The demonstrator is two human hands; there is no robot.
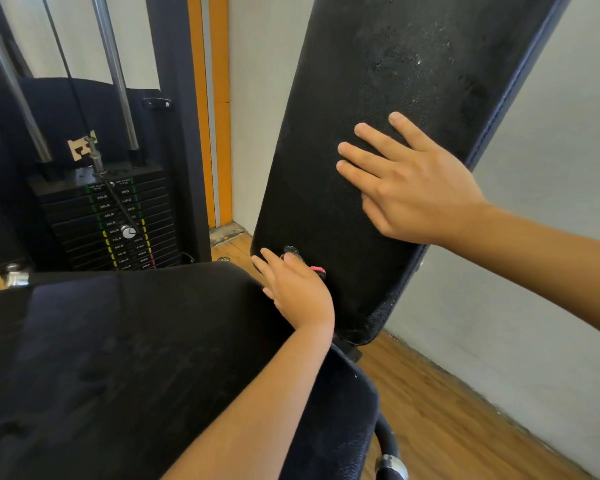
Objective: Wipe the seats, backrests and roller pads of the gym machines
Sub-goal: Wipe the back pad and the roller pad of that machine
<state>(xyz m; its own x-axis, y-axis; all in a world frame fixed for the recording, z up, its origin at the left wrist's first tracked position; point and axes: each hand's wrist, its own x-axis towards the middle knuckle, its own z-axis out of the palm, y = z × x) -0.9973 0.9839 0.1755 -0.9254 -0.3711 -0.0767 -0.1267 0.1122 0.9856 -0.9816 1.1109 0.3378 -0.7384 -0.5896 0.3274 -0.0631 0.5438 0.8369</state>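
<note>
Wooden floor (pixel 447 410) runs along the right of the frame to a pale grey wall (pixel 551 237).

Nearest the camera is the black seat (pixel 118 358) of the machine, which fills the lower left. Its covering shows faint darker patches. Whether these are damp or wear cannot be told.

The left forearm crosses the seat's right edge, and the left hand (pixel 298 292) rests at the join between seat and backrest (pixel 378 81). Its fingers lie fairly straight over a small dark item with a pink edge (pixel 317 270), pressing it against the foot of the backrest. The thumb is hidden, so a true grip on the item cannot be confirmed. The item is most likely the wiping pad, but little of it shows.

Higher up, the right hand (pixel 420 188) lies flat on the backrest with fingers spread and holds nothing. In my judgement it steadies the tilted pad so the lower hand can press without the pad giving way.

The backrest rises from just beyond the left hand, above and away from it. The item touches only its lowest portion. The upper half carries pale speckling, and I judge it is not yet wiped.

Farther off on the left stands the weight stack (pixel 118 223) with its selector pin (pixel 129 232), under two steel guide rods (pixel 113 64). An orange strip (pixel 222 133) runs up the wall behind it.
</note>
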